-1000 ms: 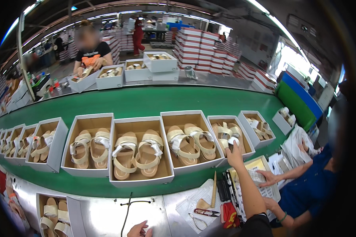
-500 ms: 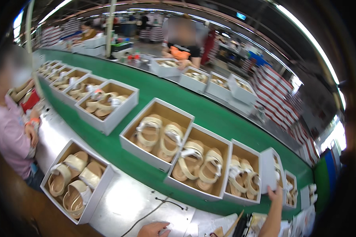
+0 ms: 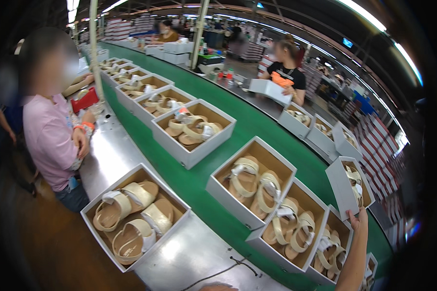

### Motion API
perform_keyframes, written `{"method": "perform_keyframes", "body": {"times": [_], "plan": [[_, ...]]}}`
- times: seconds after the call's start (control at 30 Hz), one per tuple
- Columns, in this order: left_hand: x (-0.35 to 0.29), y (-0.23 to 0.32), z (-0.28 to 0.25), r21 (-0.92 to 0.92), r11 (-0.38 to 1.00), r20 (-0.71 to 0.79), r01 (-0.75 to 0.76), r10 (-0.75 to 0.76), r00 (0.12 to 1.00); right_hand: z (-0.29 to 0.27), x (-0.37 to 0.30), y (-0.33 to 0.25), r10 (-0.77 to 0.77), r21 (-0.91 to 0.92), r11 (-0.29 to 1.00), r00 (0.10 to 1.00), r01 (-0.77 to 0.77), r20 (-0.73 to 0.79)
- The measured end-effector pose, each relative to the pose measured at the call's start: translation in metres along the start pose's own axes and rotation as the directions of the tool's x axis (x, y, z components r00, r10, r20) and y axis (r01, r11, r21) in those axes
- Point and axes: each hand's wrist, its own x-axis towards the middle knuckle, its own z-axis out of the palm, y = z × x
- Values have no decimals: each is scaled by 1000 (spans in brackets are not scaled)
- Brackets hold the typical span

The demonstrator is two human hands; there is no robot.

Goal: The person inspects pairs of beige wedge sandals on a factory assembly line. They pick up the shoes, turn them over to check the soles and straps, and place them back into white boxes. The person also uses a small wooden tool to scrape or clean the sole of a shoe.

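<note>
At the right, my right hand (image 3: 358, 220) grips the near lower edge of a white shoe box (image 3: 339, 189). That box is tilted, with a pair of beige sandals (image 3: 355, 182) inside. It stands out beyond the row of boxes, toward the far side of the green belt. Below it, nearest my forearm, is another open box of sandals (image 3: 329, 252). Only a sliver of my left hand (image 3: 219, 287) shows at the bottom edge, its fingers out of sight, near a black cable (image 3: 223, 271) on the metal table.
A larger open box (image 3: 167, 235) with several sandals rests on the metal table (image 3: 199, 252). More boxes line the green belt (image 3: 199, 179). A person in pink (image 3: 51, 136) stands at the left; across the belt another person (image 3: 296, 77) handles a white box (image 3: 271, 90).
My right hand has drawn the white box out of the row toward the belt's far side. The view has swung left, and my left hand has mostly dropped out of it.
</note>
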Motion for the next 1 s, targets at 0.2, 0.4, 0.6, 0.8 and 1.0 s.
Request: {"method": "perform_keyframes", "body": {"times": [0.2,0.4,0.6,0.8,1.0], "plan": [[-14,-20,18,-26,996,-4,-88,87,996,185,49,74,83,60,993,971,-99,223],[-23,-20,5,104,993,170,-61,42,985,312,-105,141,-275,-429,713,784,554,556],[-1,-5,-2,-14,998,-39,-60,59,998,178,-205,103,-474,-465,249,526,849,706],[13,2,-8,22,999,141,32,-35,989,5,-188,47,-642,-829,134,685,543,345],[13,6,-4,-61,991,61,121,-118,991,-82,-196,60,-128,-965,-26,957,259,261]]}}
